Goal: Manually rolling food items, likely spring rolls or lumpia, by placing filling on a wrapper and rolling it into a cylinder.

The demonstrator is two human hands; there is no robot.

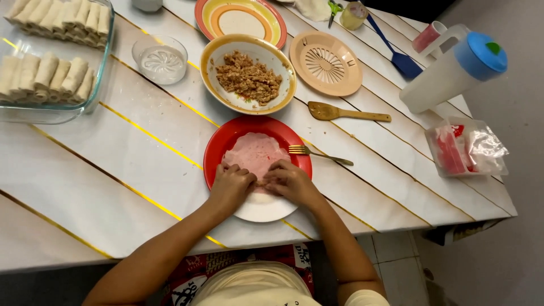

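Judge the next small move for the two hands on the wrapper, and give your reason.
Probably roll the folded near edge forward: both the left hand and right hand pinch the thin wrapper on the red plate, and its far half still lies flat.

White table [113, 170] — plates [226, 141], bowls [211, 59], jug [453, 71]

You have just one camera, worn on your head. It looks almost straight down at the table [85, 187] from above, close enough that your arms come in from the bottom edge. The far end of the table sits at the top. No second view shares it.
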